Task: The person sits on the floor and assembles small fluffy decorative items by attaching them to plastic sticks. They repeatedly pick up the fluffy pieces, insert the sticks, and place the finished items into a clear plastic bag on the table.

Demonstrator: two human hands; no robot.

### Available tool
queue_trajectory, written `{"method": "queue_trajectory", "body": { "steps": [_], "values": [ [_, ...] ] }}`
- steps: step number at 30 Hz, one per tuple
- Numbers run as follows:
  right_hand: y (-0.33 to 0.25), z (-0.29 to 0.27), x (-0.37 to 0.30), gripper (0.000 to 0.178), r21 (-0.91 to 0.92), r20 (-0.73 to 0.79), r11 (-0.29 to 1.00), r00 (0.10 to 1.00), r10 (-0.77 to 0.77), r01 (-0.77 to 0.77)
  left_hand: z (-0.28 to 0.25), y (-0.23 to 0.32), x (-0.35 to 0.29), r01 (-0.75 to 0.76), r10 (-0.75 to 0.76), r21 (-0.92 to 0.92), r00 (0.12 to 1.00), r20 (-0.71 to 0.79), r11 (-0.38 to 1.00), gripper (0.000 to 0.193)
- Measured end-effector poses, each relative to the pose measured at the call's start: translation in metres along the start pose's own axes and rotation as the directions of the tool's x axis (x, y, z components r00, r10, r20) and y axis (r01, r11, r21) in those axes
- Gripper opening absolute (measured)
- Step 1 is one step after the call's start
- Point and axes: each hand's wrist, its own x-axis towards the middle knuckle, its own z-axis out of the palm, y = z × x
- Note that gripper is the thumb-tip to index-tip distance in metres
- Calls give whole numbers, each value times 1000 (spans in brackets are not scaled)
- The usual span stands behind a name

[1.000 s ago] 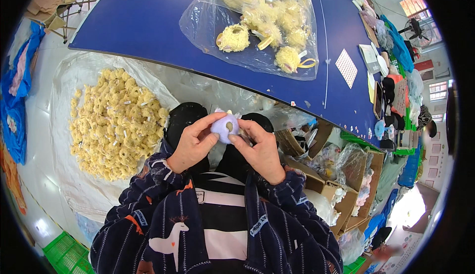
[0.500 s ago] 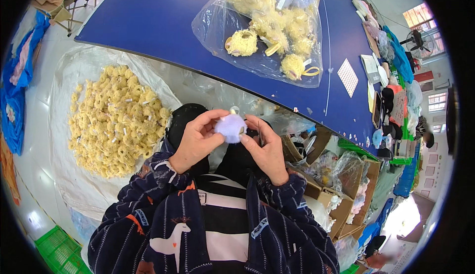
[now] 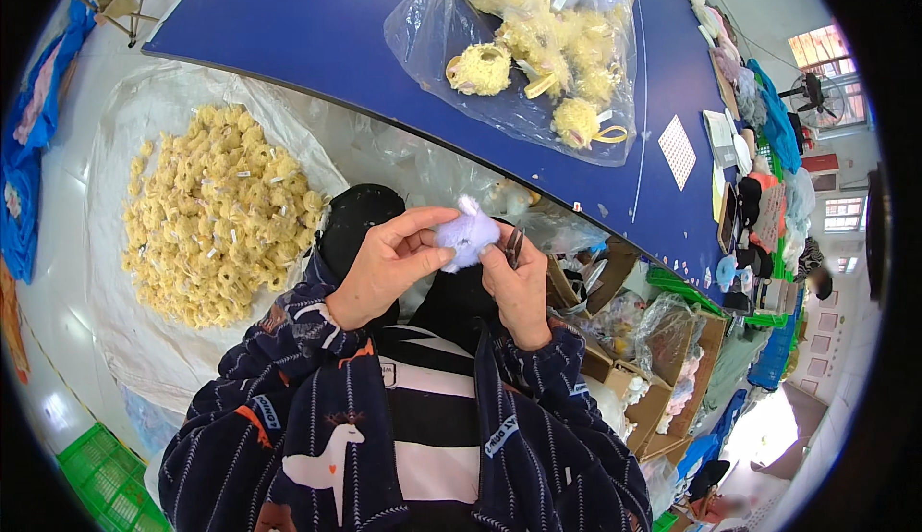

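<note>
Above my lap, a small lilac fluffy plush piece (image 3: 465,240) is held between both hands. My left hand (image 3: 389,268) pinches its left side with thumb and fingers. My right hand (image 3: 519,287) grips its right edge, thumb in front. A dark, pointed metal tool (image 3: 515,242), seemingly thread snips, is tucked among the right fingers; its lower part is hidden. A pale ear-like bit stands up at the top of the plush, and a small dark spot shows on its front.
A heap of yellow fluffy pieces (image 3: 216,220) lies on a white sheet (image 3: 110,292) at left. On the blue table (image 3: 317,23), a clear bag (image 3: 423,37) holds yellow plush pieces and some lilac ones. Cardboard boxes (image 3: 687,378) stand at right; a green crate (image 3: 110,479) sits lower left.
The lilac plush has been turned in my fingers, so its pale ear-like bit now points up and its dark spot faces me. The snips-like tool shows more clearly. The whole view has shifted slightly.
</note>
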Motion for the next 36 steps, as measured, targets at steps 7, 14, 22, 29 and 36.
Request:
{"method": "queue_trajectory", "body": {
  "steps": [7,14,22,29,36],
  "values": [
    [5,9,-2,31,-24,-14,993,993,-117,117,-1,-1,-1,79,-80,-52,997,-12,996,38],
    [4,5,-2,34,118,66,991,995,-77,68,-10,-4,-1,-27,34,-82,996,80,996,30],
    [1,-2,-3,38,230,226,971,974,8,-62,-20,-8,3,-17,23,-39,986,163,999,25],
    [6,-4,-2,36,307,264,944,964,38,-121,-12,-4,-1,-190,164,96,960,228,977,36],
    [8,-5,-5,38,343,326,914,940,101,-217,-7,3,-5,-178,134,316,978,157,932,34]
  ]
}}
